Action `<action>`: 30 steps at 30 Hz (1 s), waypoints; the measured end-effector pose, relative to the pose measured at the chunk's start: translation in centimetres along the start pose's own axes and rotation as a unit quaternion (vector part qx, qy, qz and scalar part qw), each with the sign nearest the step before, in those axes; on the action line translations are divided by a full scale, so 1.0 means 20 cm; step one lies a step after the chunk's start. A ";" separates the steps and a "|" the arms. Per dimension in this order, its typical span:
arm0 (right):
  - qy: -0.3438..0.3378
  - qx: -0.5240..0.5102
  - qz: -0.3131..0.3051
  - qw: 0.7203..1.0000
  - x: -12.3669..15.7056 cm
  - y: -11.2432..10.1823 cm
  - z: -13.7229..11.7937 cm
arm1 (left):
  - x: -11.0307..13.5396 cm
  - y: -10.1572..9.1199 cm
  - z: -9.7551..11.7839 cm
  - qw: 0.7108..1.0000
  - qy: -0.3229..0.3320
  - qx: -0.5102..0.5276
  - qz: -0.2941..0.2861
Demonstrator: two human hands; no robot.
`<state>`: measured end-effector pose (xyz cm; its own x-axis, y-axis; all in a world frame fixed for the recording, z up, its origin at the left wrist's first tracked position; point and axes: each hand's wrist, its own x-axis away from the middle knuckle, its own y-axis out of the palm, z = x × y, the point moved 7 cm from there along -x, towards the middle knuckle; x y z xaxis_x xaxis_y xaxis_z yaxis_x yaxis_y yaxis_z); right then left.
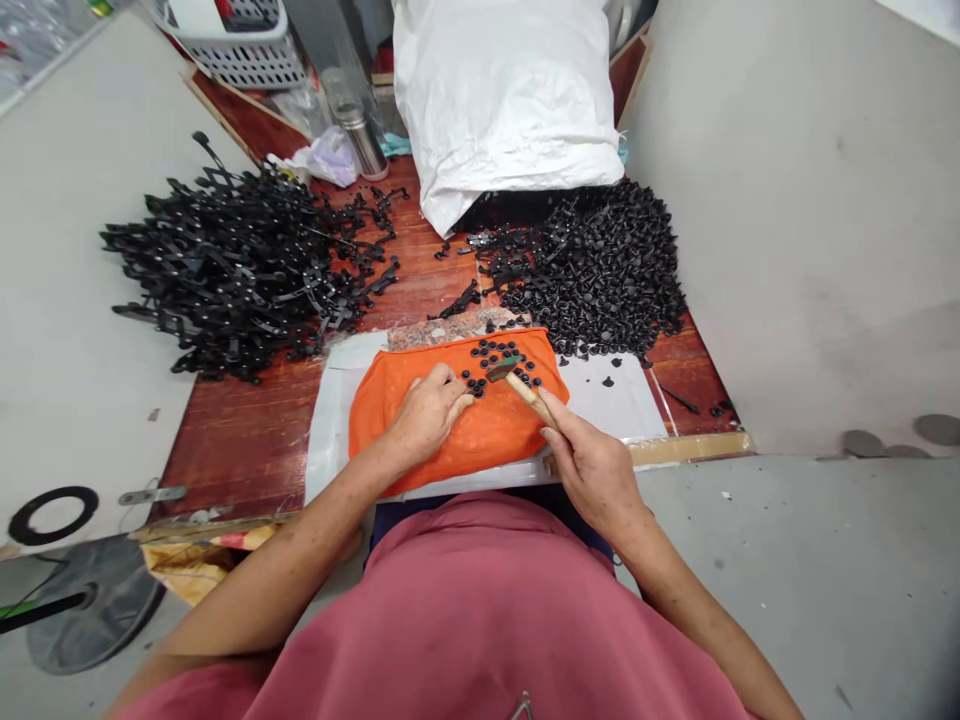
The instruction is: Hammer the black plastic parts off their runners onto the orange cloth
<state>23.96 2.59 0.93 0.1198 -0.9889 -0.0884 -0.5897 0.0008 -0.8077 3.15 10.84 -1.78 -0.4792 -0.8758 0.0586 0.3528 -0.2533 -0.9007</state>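
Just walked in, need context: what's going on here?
The person's right hand grips a hammer by its handle, the head over round black pieces on an orange cloth. The left hand rests on the cloth, fingertips at those pieces; whether it pinches one is unclear. A heap of black strips lies to the left, a pile of small black parts to the right, a white sack beyond.

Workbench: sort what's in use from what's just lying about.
In use:
hammer, in the right hand
orange cloth, under the left hand
small black pieces on the cloth

Apparently just lying about:
metal flask
white basket
purple bag
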 end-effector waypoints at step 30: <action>-0.060 0.107 -0.013 0.992 0.05 0.21 0.06 | 0.22 -0.07 -0.05 0.979 -0.182 0.038 0.086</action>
<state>22.55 1.71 -3.35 0.2339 -0.9643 -0.1244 -0.4041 0.0199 -0.9145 -0.27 7.87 -0.63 -0.0951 -0.9929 0.0709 0.4689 -0.1075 -0.8767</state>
